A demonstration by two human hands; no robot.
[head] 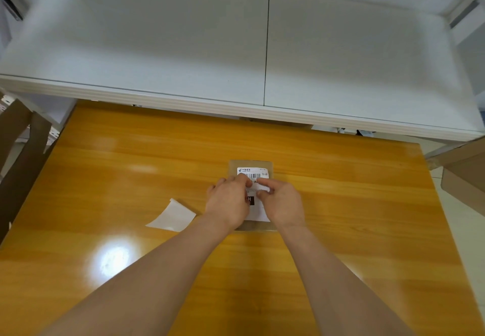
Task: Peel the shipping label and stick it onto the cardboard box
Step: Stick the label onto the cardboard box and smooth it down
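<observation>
Left hand [228,201] and right hand [282,201], fingers relaxed, press shipping label [253,173] onto cardboard box [252,163]

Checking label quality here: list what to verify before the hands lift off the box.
1. Shipping label lies on top of the cardboard box: ok.
2. Backing paper is off, lying on the wooden table left of the box: ok.
3. Left hand and right hand both press fingers on the label: ok.
4. Barcode at the far end is uncovered: ok.
5. Label's middle is flat, without bubbles: cannot tell, the hands cover it.
</observation>
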